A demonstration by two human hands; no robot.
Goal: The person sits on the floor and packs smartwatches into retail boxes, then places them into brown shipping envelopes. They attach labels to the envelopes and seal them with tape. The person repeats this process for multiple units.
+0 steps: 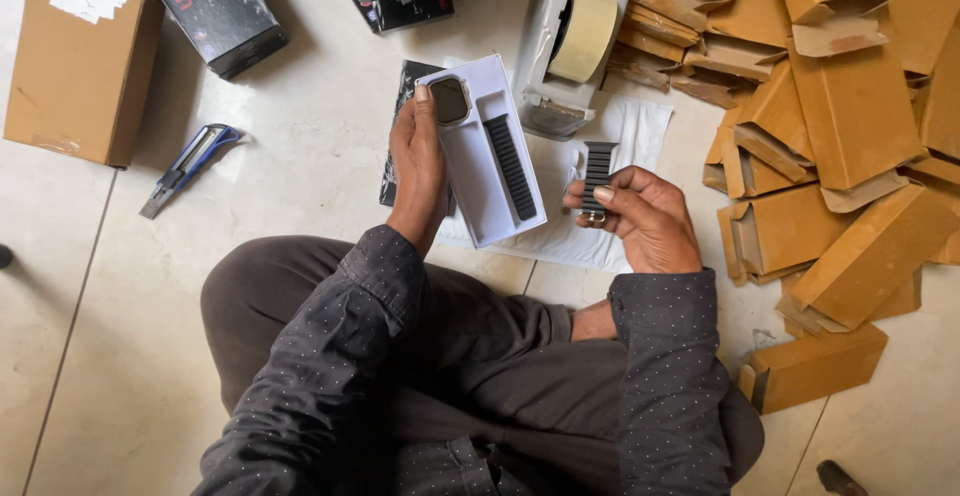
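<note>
2 hands closed — left hand (pixel 418 161) grips white tray (pixel 487 171); right hand (pixel 645 218) pinches black strap (pixel 598 171).

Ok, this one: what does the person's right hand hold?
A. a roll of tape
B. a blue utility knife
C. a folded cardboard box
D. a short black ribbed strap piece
D: the right hand pinches a short black ribbed strap piece between its fingertips, while the left hand holds the white tray.

Dk grey long-sleeve shirt w/ tiny white dots, buttoned cuffs, dk brown trousers, bare hands
</note>
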